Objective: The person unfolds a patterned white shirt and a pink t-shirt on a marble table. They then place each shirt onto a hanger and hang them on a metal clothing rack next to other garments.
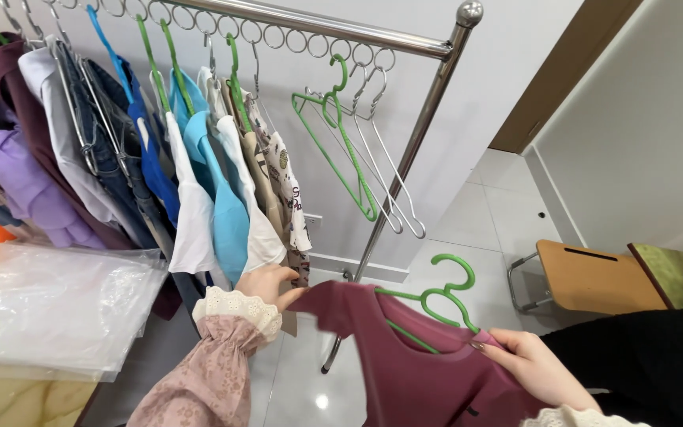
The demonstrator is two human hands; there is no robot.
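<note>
My left hand [272,283], in a pink floral sleeve with a lace cuff, grips the left shoulder of a maroon top [413,372]. A green plastic hanger [440,296] sits in the top's neckline, its hook pointing up. My right hand [533,365] holds the top and hanger at the right shoulder. Both are below a chrome clothes rail [310,24] with ring hooks. Several garments hang on the rail's left part: a blue shirt [227,213], a white one [191,213], jeans, a purple top. Empty green and white hangers [357,150] dangle near the rail's right end.
The rail's slanted chrome post [405,166] comes down to the white tiled floor [484,229]. A clear plastic bag [49,308] lies on a surface at the left. A wooden stool [586,277] with metal legs stands at the right by the wall.
</note>
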